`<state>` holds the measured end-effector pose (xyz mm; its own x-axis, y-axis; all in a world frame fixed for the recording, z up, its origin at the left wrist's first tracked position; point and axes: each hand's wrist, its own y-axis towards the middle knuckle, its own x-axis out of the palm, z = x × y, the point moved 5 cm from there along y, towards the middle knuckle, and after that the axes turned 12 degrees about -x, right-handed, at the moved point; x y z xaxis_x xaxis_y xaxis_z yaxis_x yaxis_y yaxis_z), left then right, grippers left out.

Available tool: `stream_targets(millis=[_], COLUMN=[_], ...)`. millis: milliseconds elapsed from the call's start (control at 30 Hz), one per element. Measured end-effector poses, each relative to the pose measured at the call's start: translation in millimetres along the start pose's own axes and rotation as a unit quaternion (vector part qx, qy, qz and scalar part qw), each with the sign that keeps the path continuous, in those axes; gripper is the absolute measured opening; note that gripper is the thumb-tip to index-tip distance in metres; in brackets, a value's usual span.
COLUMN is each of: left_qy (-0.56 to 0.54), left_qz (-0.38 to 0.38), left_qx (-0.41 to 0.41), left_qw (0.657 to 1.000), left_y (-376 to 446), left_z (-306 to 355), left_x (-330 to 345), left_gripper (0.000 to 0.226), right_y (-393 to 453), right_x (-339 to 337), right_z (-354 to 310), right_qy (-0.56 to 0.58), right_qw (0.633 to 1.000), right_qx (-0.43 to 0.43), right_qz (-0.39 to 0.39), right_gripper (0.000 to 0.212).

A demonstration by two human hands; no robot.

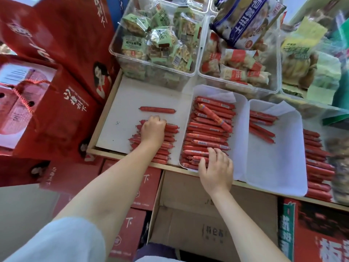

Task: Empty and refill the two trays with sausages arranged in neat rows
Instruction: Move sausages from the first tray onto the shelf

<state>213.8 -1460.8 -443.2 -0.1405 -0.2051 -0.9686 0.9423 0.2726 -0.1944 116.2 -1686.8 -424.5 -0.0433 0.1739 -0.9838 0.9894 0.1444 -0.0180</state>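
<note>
Nearest the camera: a brown cardboard box (211,214) stands open below the shelf edge, its lower part cut off by the frame.
Right hand (217,169): fingers spread flat on the near sausages in the left tray (239,148), pressing, not clasping; the sausages beneath the palm are hidden.
Left hand (153,130): fingers curled onto the loose sausage pile (166,144) on the white shelf board (120,114); whether it grasps one cannot be told.
Single sausage (157,109): lies alone just beyond the left hand.
Right tray (283,167): a few sausages at its far end.
Right edge: another sausage row (317,167), partly blurred.
Farthest: clear snack bins (154,44), labels unreadable.
</note>
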Motion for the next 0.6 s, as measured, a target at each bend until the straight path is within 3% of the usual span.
stream_targets(millis=[67,167,300,400,500,600], left_qy=[-0.012,0.047,0.072,0.025,-0.091,-0.196], left_qz=[-0.039,-0.122,-0.143,-0.133,-0.073,-0.010], left_qx=[-0.001,0.025,0.040,0.014,-0.034,0.010], left_qw=[0.999,0.991,0.986,0.991,0.993,0.980], left_y=[0.4,-4.6,-13.9,-13.5,-24.8,-69.9], left_z=[-0.8,-5.0,-10.9,-6.4,7.4,42.6], left_x=[13.8,35.1,46.0,33.6,3.1,-20.9], left_gripper=[0.037,0.064,0.067,0.059,0.055,0.050], right_y=[0.0,0.7,0.7,1.7,1.7,0.6], right_x=[1.3,3.5,4.6,4.7,3.0,-11.8], right_z=[0.6,0.6,1.8,2.0,1.6,8.6], right_qy=[-0.004,-0.009,-0.007,0.000,0.036,0.153], right_qw=[1.000,1.000,1.000,1.000,0.999,0.987], right_qx=[-0.001,-0.007,-0.017,-0.025,-0.032,-0.040], right_qz=[0.003,-0.001,0.003,0.003,-0.008,0.025], right_gripper=[0.049,0.050,0.051,0.052,0.052,0.049])
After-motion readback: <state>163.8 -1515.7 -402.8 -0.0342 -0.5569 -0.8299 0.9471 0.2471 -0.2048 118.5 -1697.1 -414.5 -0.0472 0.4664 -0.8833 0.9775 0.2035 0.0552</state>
